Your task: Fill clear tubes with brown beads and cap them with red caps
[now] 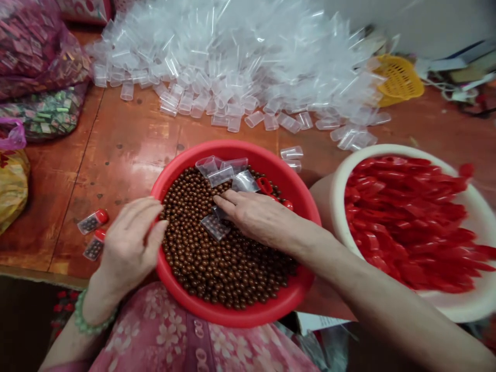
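Observation:
A red basin [236, 319] full of small round brown balls [228, 274] stands in front of me. My left hand [132, 240] is at its left rim, thumb apart from the fingers and nothing visible between them. Over the balls, my right hand [248, 214] reaches in palm down, its fingers bent around a clear plastic tube [215, 227] that has balls in or behind it. My right thumb is hidden. More clear empty tubes [221, 175] lie on the balls toward the far side, beside a few red caps [265, 186].
Two filled tubes with red caps [93, 221] lie left of the basin. A large heap of clear tubes [232, 67] covers the table's back. At right stands a white bucket [337, 206] of red plastic pieces [406, 222]. A yellow basket [401, 77] and stuffed bags [42, 111] sit farther off.

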`<state>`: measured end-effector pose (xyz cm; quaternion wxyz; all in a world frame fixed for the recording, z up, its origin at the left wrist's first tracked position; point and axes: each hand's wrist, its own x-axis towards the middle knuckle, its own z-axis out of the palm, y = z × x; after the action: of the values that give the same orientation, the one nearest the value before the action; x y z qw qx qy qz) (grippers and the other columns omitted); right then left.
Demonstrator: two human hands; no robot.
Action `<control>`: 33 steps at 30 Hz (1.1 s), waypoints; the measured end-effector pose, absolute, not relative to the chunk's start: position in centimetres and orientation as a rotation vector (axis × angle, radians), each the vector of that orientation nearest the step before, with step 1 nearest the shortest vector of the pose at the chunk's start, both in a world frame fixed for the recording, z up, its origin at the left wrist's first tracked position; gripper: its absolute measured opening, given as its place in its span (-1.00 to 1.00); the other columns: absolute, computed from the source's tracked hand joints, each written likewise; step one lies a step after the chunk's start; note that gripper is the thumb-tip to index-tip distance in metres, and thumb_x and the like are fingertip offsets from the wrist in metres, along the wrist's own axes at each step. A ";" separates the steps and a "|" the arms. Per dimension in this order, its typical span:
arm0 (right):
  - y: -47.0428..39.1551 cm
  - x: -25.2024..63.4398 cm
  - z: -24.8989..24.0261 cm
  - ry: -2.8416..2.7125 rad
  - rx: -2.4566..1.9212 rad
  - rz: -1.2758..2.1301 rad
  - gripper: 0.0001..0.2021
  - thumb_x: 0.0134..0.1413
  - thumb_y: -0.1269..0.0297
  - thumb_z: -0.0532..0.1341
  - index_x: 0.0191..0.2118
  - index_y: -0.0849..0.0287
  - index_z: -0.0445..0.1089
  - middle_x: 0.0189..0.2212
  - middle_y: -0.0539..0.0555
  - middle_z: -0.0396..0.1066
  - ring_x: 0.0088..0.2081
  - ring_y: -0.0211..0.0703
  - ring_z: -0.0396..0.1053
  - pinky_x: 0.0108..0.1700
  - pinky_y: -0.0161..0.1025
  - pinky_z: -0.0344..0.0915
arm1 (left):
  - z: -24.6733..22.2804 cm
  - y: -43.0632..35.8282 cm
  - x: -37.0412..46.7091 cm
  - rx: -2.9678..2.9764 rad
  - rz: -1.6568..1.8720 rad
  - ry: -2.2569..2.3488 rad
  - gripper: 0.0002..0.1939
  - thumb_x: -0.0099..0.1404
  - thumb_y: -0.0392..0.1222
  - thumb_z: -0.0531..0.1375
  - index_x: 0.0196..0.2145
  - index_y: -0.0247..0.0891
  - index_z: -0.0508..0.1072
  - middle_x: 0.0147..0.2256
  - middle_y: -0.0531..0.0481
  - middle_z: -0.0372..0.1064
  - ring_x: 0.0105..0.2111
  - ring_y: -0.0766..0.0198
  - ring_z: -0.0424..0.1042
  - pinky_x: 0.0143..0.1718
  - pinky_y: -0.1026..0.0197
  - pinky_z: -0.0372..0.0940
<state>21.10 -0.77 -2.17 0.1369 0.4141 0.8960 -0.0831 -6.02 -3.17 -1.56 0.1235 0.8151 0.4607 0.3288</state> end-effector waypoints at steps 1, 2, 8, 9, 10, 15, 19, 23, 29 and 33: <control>-0.8 20.9 -2.0 2.582 1.193 -0.211 -0.65 0.15 0.57 0.02 0.04 0.29 0.28 -0.21 0.18 0.39 -0.25 -0.06 0.41 -0.23 -0.20 0.27 | -1.3 -3.3 -4.7 2.389 0.927 1.240 -0.78 0.31 -0.34 0.14 -0.08 -0.34 0.41 -0.11 -0.15 0.47 -0.07 0.17 0.45 0.05 0.11 0.36; -0.8 20.8 -1.8 2.568 1.197 -0.195 -0.64 0.14 0.57 0.03 0.06 0.30 0.27 -0.24 0.17 0.39 -0.28 -0.06 0.41 -0.27 -0.20 0.25 | -1.2 -3.3 -3.6 2.422 0.842 1.134 -0.79 0.32 -0.35 0.13 -0.09 -0.36 0.40 -0.11 -0.16 0.46 -0.07 0.18 0.44 0.04 0.12 0.36; -0.5 20.8 -1.5 2.539 1.290 -0.224 -0.66 0.16 0.55 0.01 0.04 0.27 0.28 -0.14 0.22 0.37 -0.26 -0.05 0.44 -0.37 -0.22 0.24 | -2.1 -1.5 0.5 2.660 0.129 0.647 -0.68 0.29 -0.43 0.04 -0.02 -0.39 0.36 0.00 -0.23 0.37 0.03 0.06 0.35 0.09 0.02 0.31; -0.4 21.1 -1.6 2.559 1.303 -0.245 -0.63 0.15 0.55 0.01 0.06 0.27 0.27 -0.05 0.26 0.34 -0.23 -0.04 0.45 -0.37 -0.22 0.26 | -2.3 -1.1 0.9 2.677 0.068 0.595 -0.67 0.29 -0.43 0.03 0.00 -0.38 0.35 0.01 -0.23 0.36 0.04 0.04 0.33 0.09 0.01 0.30; -0.4 21.5 -1.7 2.577 1.321 -0.276 -0.60 0.15 0.54 0.02 0.10 0.25 0.25 0.04 0.28 0.30 -0.20 -0.04 0.45 -0.36 -0.22 0.28 | -2.4 -0.7 1.3 2.691 0.024 0.545 -0.66 0.30 -0.43 0.00 0.00 -0.38 0.35 0.01 -0.23 0.35 0.05 0.04 0.32 0.10 0.00 0.30; -1.2 24.0 -0.8 2.622 1.590 -0.507 -0.63 0.23 0.38 0.05 0.14 0.18 0.24 0.11 0.23 0.28 -0.09 -0.02 0.43 -0.16 -0.12 0.42 | -2.8 0.6 2.6 2.699 -0.081 0.463 -0.69 0.34 -0.44 -0.07 -0.11 -0.37 0.40 -0.07 -0.22 0.38 -0.03 0.06 0.33 -0.05 0.06 0.36; -2.6 25.6 0.1 2.597 1.735 -0.726 -0.71 0.25 0.31 0.08 0.06 0.17 0.33 -0.09 0.18 0.42 -0.06 -0.03 0.43 0.01 -0.06 0.39 | -3.0 0.9 2.7 2.597 -0.059 0.432 -0.71 0.27 -0.48 -0.02 -0.18 -0.32 0.42 -0.13 -0.15 0.39 -0.09 0.09 0.33 -0.07 0.08 0.34; -4.1 25.8 -0.3 2.574 1.788 -0.872 -0.73 0.25 0.30 0.11 0.01 0.21 0.38 -0.15 0.18 0.49 -0.09 -0.02 0.46 0.01 -0.06 0.38 | -3.0 0.9 2.6 2.474 -0.060 0.395 -0.75 0.25 -0.47 0.05 -0.21 -0.29 0.45 -0.19 -0.09 0.41 -0.14 0.15 0.36 -0.07 0.12 0.33; -5.7 24.7 -0.4 2.634 1.763 -1.014 -0.74 0.26 0.32 0.10 0.03 0.17 0.36 -0.10 0.15 0.49 -0.06 -0.07 0.45 0.01 -0.10 0.37 | -2.7 0.7 2.6 2.409 -0.040 0.428 -0.74 0.28 -0.44 0.08 -0.14 -0.30 0.49 -0.13 -0.15 0.45 -0.09 0.14 0.41 0.00 0.10 0.31; -5.9 24.1 -0.2 2.655 1.673 -1.069 -0.72 0.22 0.35 0.15 0.04 0.14 0.37 -0.08 0.14 0.48 -0.02 -0.05 0.43 0.05 -0.08 0.35 | -3.0 0.7 2.8 2.385 -0.036 0.452 -0.73 0.27 -0.43 0.09 -0.14 -0.28 0.49 -0.13 -0.13 0.46 -0.08 0.15 0.42 0.00 0.10 0.31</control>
<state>24.15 -5.92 -0.22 -0.0867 0.5027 0.7979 -0.3212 2.82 0.71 -3.01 0.3492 0.9205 0.1746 -0.0138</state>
